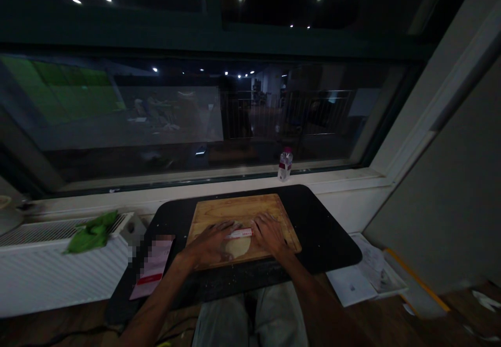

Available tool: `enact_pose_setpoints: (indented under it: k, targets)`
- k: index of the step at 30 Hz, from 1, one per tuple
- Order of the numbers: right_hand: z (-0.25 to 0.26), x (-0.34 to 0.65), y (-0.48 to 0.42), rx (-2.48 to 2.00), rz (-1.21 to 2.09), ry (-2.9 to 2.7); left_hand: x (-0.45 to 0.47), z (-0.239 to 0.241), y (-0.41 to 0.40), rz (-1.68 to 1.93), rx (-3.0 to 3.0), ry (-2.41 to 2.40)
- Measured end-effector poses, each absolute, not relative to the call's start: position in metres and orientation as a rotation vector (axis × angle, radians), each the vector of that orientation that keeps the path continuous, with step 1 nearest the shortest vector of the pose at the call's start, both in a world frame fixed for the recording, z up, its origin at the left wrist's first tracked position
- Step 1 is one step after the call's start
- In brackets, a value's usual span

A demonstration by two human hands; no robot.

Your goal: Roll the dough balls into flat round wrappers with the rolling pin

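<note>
A wooden cutting board [219, 208] lies on a black table. On it is a flat, pale round of dough [238, 247]. Across the dough's far edge lies a rolling pin [240, 233], its visible middle white with red print. My left hand [213, 240] covers the pin's left end, fingers bent over it and thumb near the dough. The right end is under my right hand [269, 232], whose fingers reach forward over it. Both palms hide the pin's ends.
A pink packet [152, 266] lies at the left of the black table [324, 237]. A bottle with a pink cap [285, 164] stands on the windowsill. Left of the table is a white radiator [58, 263] with a green cloth [92, 233]. Boxes and papers [368, 268] lie low at right.
</note>
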State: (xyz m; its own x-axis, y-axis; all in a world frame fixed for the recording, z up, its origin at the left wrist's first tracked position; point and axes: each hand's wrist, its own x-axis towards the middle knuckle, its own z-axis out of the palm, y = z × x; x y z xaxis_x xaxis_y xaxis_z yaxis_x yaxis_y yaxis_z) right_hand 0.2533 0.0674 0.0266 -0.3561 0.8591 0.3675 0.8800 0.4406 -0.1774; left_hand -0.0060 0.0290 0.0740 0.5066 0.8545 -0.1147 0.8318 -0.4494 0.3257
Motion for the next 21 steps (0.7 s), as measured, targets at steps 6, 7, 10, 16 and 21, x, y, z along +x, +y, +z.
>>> enact_pose_setpoints:
  k: [6, 7, 10, 16, 21]
  targets:
    - [0.027, 0.253, 0.065, -1.447, -0.049, -2.286, -0.004, 0.073, 0.031, 0.051, 2.384, 1.402]
    - [0.028, 0.253, 0.065, -1.445, -0.047, -2.283, -0.005, 0.071, 0.031, 0.07, 2.391, 1.392]
    - [0.028, 0.253, 0.064, -1.434, -0.051, -2.272, -0.01, 0.063, 0.035, 0.144, 2.415, 1.365]
    - [0.03, 0.254, 0.063, -1.398, -0.026, -2.265, -0.013, 0.058, 0.039, 0.191, 2.408, 1.366]
    - [0.028, 0.255, 0.062, -1.366, 0.003, -2.279, -0.018, 0.062, 0.036, 0.177, 2.427, 1.441]
